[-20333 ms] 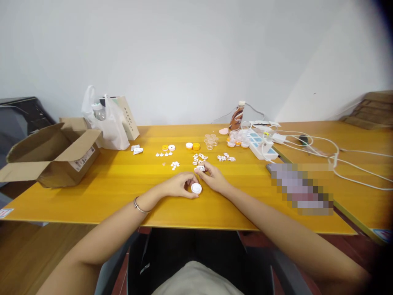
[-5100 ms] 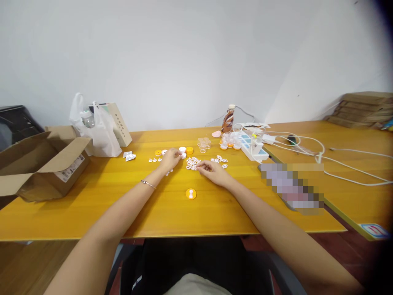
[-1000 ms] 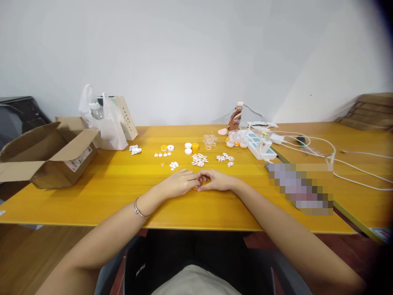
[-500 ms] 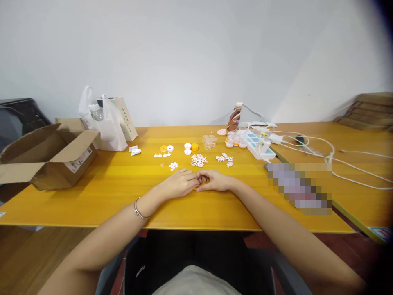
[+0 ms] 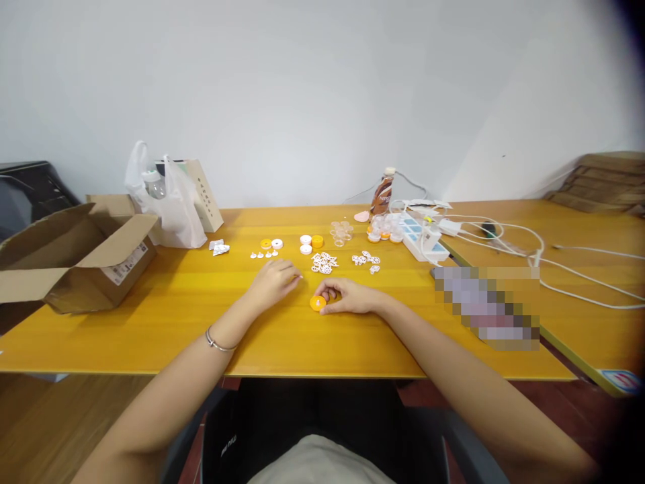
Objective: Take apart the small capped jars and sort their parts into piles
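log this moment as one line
right hand: holding orange round cap | left hand: apart from cap, grip unclear | white openwork pieces: beyond cap

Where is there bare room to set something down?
Bare table lies between the cardboard box and left forearm, and between that arm and right forearm, nearer than the orange disc. Crowded: beyond the right hand, with white pieces, and around the power strip and cables.

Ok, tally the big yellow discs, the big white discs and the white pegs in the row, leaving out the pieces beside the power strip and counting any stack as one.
Yellow discs: 3, including one in the right hand
White discs: 3
Pegs: 4
Total: 10
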Tool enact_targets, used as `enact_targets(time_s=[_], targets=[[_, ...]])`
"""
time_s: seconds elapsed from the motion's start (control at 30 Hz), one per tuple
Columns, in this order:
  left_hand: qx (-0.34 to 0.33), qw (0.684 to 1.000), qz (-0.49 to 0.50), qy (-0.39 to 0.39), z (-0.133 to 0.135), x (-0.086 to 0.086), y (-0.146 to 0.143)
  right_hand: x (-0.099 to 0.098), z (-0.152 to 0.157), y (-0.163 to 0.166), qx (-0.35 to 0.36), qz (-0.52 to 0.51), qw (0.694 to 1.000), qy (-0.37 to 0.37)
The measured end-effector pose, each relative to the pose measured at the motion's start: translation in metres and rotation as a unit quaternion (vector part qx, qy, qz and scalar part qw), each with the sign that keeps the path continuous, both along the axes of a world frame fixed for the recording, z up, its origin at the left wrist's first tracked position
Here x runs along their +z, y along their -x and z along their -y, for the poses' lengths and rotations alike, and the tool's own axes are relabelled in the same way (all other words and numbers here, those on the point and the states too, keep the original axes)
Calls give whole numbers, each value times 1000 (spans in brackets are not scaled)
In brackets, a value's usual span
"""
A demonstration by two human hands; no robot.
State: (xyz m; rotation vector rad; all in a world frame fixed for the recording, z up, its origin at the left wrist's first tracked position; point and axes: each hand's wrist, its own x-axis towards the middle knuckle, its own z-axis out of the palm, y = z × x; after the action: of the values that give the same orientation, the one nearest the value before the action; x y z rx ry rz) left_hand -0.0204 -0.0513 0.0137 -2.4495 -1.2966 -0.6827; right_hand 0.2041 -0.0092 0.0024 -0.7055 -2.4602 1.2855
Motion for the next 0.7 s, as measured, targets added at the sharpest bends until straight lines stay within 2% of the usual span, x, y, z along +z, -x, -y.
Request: enact_targets(time_s=[0.13,0.3,0.53,0.7], targets=[[55,996,35,60,-7,0,14,3,1,0,3,5,1000,-7],[111,987,36,110,-6,3,15,3,1,-1,3,6,1000,-21],[168,977,26,129,-5,3,16,2,1,-1,3,5,1000,-26],[173,977,11,125,-5,1,18,2,2,-1,0,2,1000,-29]])
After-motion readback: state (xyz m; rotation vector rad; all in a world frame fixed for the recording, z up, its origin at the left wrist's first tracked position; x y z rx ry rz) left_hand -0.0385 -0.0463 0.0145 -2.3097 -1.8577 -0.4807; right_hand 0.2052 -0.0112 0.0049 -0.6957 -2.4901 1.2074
